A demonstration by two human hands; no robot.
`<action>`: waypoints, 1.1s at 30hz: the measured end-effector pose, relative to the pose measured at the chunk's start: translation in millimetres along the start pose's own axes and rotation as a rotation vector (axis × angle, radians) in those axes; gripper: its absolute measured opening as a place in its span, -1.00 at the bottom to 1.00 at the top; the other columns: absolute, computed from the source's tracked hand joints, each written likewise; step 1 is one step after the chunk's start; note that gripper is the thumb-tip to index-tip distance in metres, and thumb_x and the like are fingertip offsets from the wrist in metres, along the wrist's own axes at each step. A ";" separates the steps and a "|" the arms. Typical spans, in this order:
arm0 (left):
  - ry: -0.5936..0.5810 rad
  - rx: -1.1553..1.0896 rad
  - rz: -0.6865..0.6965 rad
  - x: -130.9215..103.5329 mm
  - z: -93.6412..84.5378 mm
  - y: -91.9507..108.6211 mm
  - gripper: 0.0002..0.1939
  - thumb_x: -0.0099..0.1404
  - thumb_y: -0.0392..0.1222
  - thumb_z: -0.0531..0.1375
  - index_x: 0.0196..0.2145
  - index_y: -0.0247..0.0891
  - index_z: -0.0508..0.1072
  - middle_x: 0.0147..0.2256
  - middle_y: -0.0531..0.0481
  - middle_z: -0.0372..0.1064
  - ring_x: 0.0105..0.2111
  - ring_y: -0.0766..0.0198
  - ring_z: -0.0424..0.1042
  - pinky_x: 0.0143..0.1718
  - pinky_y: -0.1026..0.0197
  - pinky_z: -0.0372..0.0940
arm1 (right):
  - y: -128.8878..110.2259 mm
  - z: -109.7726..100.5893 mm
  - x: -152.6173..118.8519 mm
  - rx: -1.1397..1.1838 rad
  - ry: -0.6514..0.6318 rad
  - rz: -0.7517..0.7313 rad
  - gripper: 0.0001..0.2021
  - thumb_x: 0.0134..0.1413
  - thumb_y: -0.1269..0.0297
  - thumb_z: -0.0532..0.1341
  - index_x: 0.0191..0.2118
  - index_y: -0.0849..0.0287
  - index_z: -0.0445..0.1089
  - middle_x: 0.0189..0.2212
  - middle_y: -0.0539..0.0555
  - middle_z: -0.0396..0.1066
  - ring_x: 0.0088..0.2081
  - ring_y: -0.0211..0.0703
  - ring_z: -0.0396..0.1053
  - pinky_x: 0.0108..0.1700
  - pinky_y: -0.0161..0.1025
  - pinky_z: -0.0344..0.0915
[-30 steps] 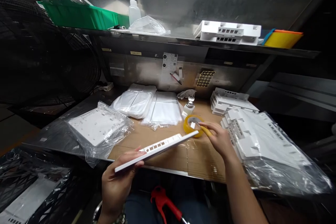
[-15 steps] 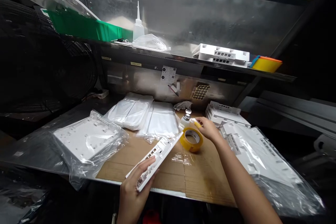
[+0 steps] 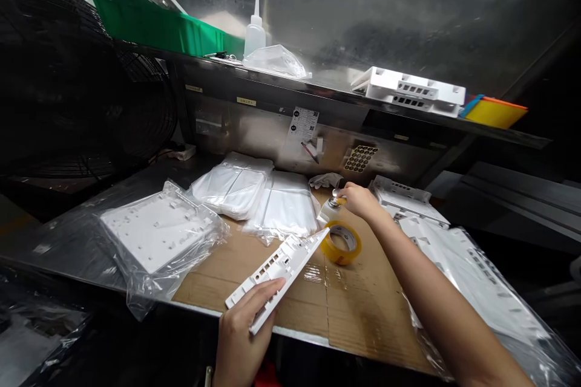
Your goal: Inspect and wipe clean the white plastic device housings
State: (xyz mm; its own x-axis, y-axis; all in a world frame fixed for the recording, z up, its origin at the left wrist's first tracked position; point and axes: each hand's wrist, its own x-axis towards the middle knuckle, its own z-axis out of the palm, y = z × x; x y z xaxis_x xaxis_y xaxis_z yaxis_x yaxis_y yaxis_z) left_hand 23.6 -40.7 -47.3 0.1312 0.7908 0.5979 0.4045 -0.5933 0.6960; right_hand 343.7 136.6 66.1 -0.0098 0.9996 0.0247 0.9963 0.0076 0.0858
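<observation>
- On the cardboard sheet (image 3: 358,320) covering the bench, the left hand (image 3: 240,332) grips the near end of a long white plastic panel (image 3: 279,266) — fingers wrapped over its edge, thumb hidden underneath, so it's clamped on it.
- The panel's far end tilts up and stops just beside the yellow tape roll (image 3: 344,243), which lies flat on the cardboard.
- Just behind the tape roll, the right hand (image 3: 358,199) is stretched out with its fingers closed around the metal cap of a small white bottle (image 3: 330,208); something yellow sits at the fingertips, too small to make out.
- Left of the tape roll: two stacks of clear bagged flat pieces (image 3: 258,193), and further left a white plate in a loose plastic bag (image 3: 158,233).
- Right of the tape roll — more white housings (image 3: 403,196), some under plastic wrap.
- Above and behind the tape roll, a shelf holds a green bin (image 3: 158,27), a squeeze bottle with a long nozzle (image 3: 255,27), another white housing (image 3: 408,91) and a yellow tray (image 3: 494,112).
</observation>
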 end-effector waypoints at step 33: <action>-0.056 -0.018 -0.130 0.1 2.6 -1.0 -0.67 0.39 -0.31 0.24 0.05 0.03 0.53 -0.01 0.09 0.58 -0.01 0.24 0.56 0.07 0.26 0.37 | -122.2 42.4 -158.3 0.883 0.510 -0.332 -0.90 0.27 0.42 0.26 -0.12 0.14 0.45 -0.20 0.10 0.48 -0.17 -0.14 0.47 -0.14 -0.23 0.41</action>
State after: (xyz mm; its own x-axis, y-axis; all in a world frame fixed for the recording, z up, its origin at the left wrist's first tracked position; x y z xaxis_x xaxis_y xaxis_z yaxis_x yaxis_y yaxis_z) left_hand 25.6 -39.7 -49.0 0.1294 0.8678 0.4797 0.4048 -0.4879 0.7734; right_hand 227.2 -21.4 9.5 -0.1230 0.8169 0.5636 0.6445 0.4976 -0.5806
